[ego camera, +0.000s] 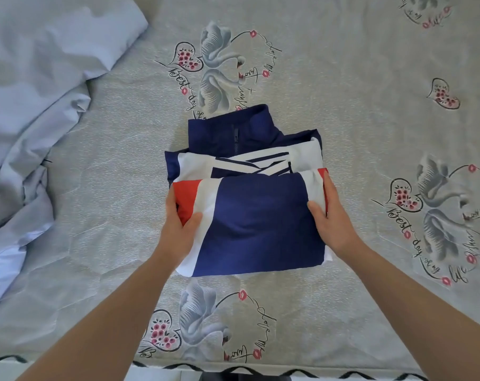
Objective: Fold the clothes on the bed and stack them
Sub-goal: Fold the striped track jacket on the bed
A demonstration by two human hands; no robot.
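Both forearms are reaching in from the near edge of the bed (343, 105). Left hand (179, 224) and right hand (329, 215) are gripping opposite sides of the jacket (260, 213), thumbs on top, fingers tucked beneath. Jacket is lying mid-bed, folded, collar pointing away; a duvet (35, 105) is lying bunched at left.

I am seeing the fingers of my left hand (179, 224) tucking under the folded jacket (249, 204), so only the thumb is showing; the same is happening with my right hand (330, 215). The jacket's lower layers are lying hidden beneath the top fold. The pale duvet (32, 105) is running off the left edge, and the bedsheet (357, 111) is running off every edge.
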